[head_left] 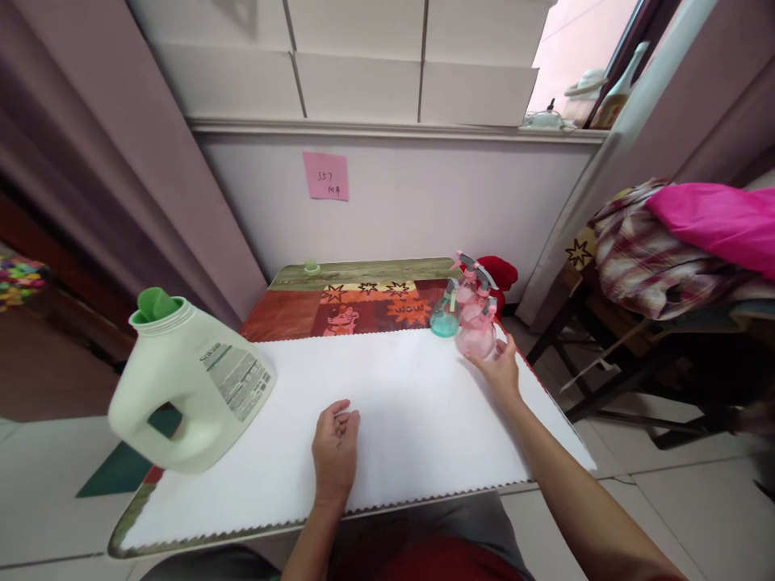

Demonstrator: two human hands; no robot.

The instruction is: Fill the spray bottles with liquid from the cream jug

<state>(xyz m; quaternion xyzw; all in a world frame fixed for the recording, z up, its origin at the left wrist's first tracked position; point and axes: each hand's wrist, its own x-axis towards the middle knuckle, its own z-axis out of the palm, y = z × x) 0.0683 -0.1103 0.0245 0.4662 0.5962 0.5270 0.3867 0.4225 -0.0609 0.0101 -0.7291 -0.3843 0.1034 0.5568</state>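
Note:
My right hand [500, 367] reaches to the far right of the white sheet [393, 411]. Its thumb and fingers are round the base of the nearest pink spray bottle [475, 337], which stands upright. More pink spray bottles [467, 287] are grouped just behind it, partly hidden. A teal spray bottle [445, 321] stands at their left. Near the front middle, my left hand [336, 444] rests on the sheet with fingers loosely curled and nothing visible in them. To its left is a large pale green jug [187, 379] with a handle, a label and a green spout in its mouth.
A small pale green cap [312, 267] lies at the table's back left. A red item [500, 273] is behind the bottles. Beside the table's right edge, a dark stool [642, 347] carries clothes [635, 250]. A pink note [326, 176] is on the wall.

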